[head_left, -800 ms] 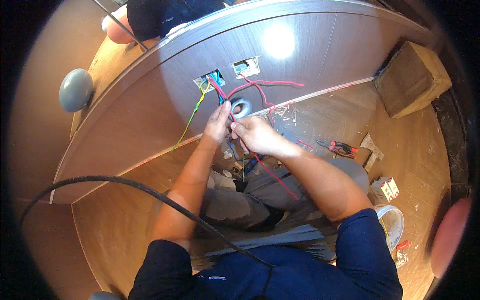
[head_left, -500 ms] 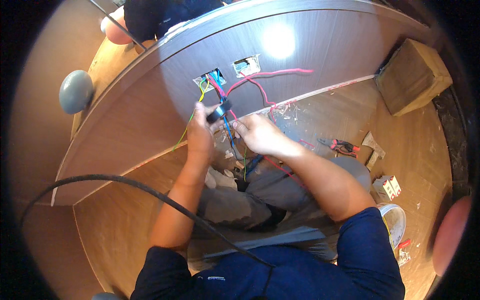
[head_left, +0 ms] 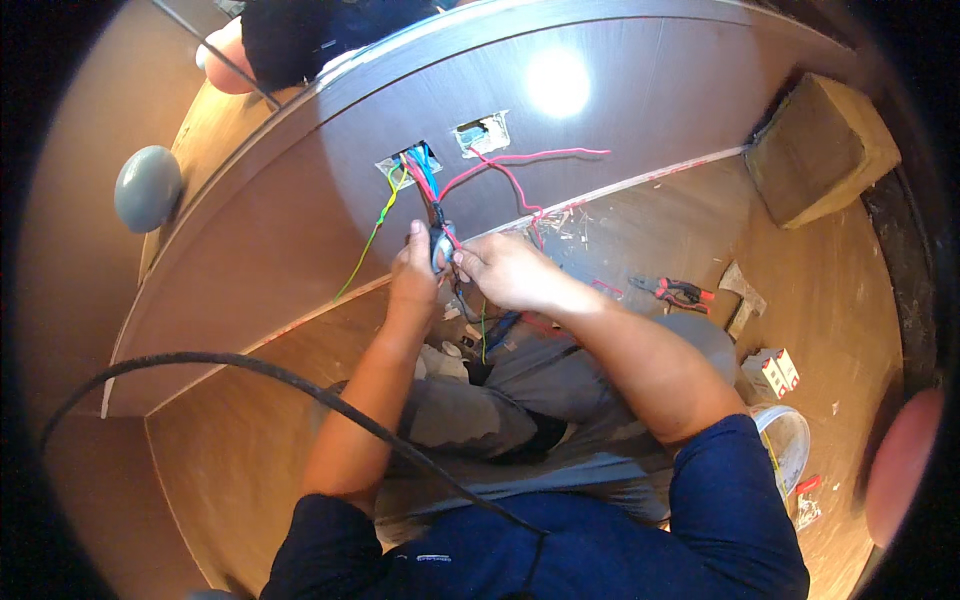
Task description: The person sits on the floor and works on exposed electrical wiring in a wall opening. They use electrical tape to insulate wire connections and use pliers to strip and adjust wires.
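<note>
A roll of black electrical tape [head_left: 440,251] is in my left hand [head_left: 411,268], its fingers closed around it with the thumb upward. My right hand [head_left: 512,272] is beside it, thumb and fingers pinched on the red wire [head_left: 452,237] of a bundle. The bundle of red and blue wires [head_left: 426,182] comes out of the left wall box [head_left: 386,177], and a black wrapped stretch [head_left: 438,213] shows just above the roll. A yellow-green wire [head_left: 374,234] hangs apart on the left. From the right wall opening [head_left: 499,133] come loose pink-red wires [head_left: 545,155].
Pliers with red handles [head_left: 676,292], a hatchet [head_left: 740,297], a small white box [head_left: 770,373] and a bucket [head_left: 805,445] are on the floor at right. A wooden block [head_left: 825,150] stands by the wall. A black cable [head_left: 250,358] arches across the left. Another person [head_left: 300,40] is beyond the panel.
The tape roll has moved down along the wires and turned, baring the black wrapped stretch above it. My right hand has drawn closer to the left. The whole view has shifted slightly.
</note>
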`<state>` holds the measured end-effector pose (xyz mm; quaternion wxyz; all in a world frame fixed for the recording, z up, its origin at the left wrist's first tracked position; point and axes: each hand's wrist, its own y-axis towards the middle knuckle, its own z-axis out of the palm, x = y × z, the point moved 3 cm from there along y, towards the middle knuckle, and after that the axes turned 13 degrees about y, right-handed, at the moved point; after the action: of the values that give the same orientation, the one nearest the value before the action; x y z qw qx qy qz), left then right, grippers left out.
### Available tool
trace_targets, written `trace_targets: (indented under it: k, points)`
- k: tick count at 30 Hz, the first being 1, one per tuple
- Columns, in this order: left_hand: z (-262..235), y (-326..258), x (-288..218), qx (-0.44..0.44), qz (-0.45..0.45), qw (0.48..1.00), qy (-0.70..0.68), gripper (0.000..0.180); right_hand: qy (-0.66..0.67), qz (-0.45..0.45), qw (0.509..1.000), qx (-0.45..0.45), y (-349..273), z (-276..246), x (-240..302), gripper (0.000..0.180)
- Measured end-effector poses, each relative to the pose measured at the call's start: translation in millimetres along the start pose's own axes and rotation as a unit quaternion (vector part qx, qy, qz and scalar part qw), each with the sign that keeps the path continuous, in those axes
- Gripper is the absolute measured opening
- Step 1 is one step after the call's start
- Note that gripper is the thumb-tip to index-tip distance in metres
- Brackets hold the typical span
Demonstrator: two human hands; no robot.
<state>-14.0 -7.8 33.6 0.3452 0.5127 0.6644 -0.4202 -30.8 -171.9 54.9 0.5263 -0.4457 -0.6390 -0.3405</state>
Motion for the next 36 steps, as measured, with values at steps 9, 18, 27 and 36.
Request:
trace_targets:
  k: [9, 18, 27, 36]
  points:
    - [-3.5, -0.5, -30.1, 0.019, -0.013, 0.961, -0.274, 0.050, -0.023, 0.007, 1.000, -0.019, -1.9, 0.2, 1.5, 0.038]
    - [22.1, 17.3, -19.4, 0.138, -0.071, 0.941, -0.302, 0.035, 0.034, -0.026, 0.999, 0.001, -1.9, 5.6, 0.7, 0.036]
    - [-3.4, -12.0, -11.1, -0.033, 0.115, 0.991, 0.065, 0.050, 0.012, -0.021, 0.999, 0.021, -0.7, 3.2, 2.3, 0.038]
    - [6.5, 2.7, -28.1, -0.025, 0.072, 0.989, -0.128, 0.034, -0.062, -0.050, 0.997, -0.008, 3.1, 6.9, -9.3, 0.027]
